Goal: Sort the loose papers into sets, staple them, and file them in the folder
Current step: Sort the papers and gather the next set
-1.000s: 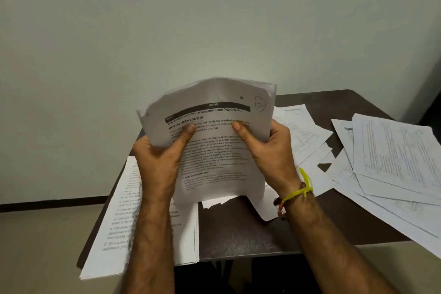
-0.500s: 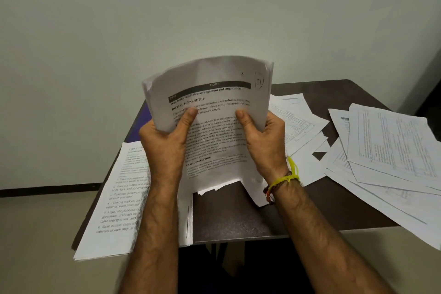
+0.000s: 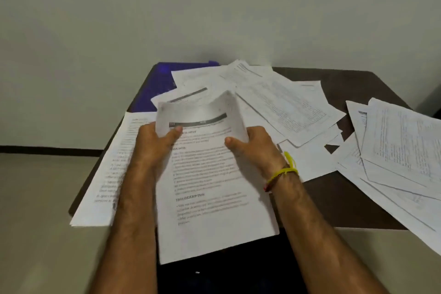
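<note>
Blue folder (image 3: 152, 89) under loose papers (image 3: 281, 100)

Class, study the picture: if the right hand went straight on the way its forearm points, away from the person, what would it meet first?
Probably the loose papers spread behind the held set that the right hand grips; depth is unclear.

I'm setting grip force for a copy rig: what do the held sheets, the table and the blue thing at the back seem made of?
Held sheets: thin matte paper; the top edge curls. Table: dark brown, dull sheen, perhaps laminate or wood. Blue folder: smooth and slightly glossy, probably plastic; too blurred to be sure.
</note>
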